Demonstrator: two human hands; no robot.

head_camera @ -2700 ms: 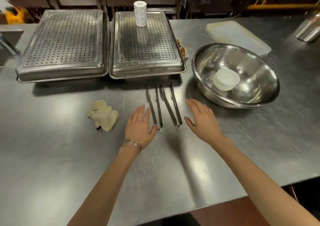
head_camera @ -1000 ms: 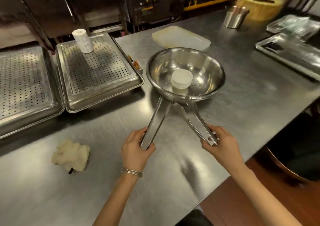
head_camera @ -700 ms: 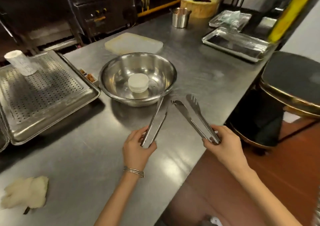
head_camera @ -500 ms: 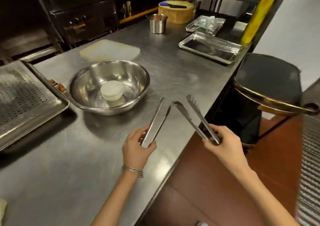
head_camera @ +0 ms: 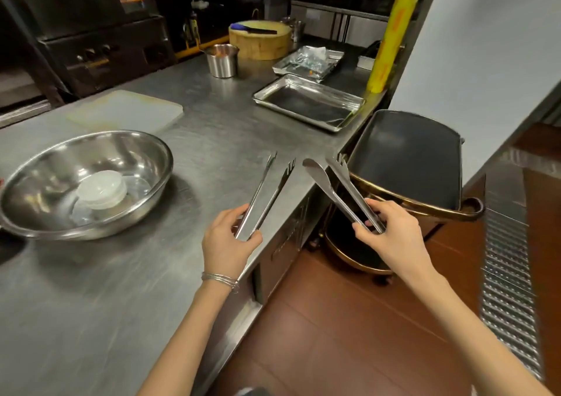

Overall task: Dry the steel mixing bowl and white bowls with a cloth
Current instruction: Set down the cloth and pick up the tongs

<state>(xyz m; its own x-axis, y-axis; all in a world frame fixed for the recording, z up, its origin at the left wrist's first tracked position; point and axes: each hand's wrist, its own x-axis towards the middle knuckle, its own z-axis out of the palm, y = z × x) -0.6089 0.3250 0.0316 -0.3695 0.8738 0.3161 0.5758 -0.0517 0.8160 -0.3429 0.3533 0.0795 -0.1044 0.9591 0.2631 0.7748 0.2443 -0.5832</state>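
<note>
Judging by how things lie, the drying has not begun. The steel mixing bowl sits on the bench at the left of the view, and the white bowls rest inside it on its bottom, in what looks like a small upturned stack, though the glare makes their number hard to tell. No cloth shows anywhere in the view, and neither hand is near the bowls. The left hand grips the hinge end of one pair of steel tongs above the bench edge, its arms nearly together. The right hand pinches a second pair of tongs out past the bench edge, over the black-topped trolley, its arms spread apart. Both hands are taken up with utensils that are not part of the job, so the whole task looks left to do: putting the tongs down, fetching a cloth, lifting out the white bowls, and wiping each of them and the mixing bowl.
</note>
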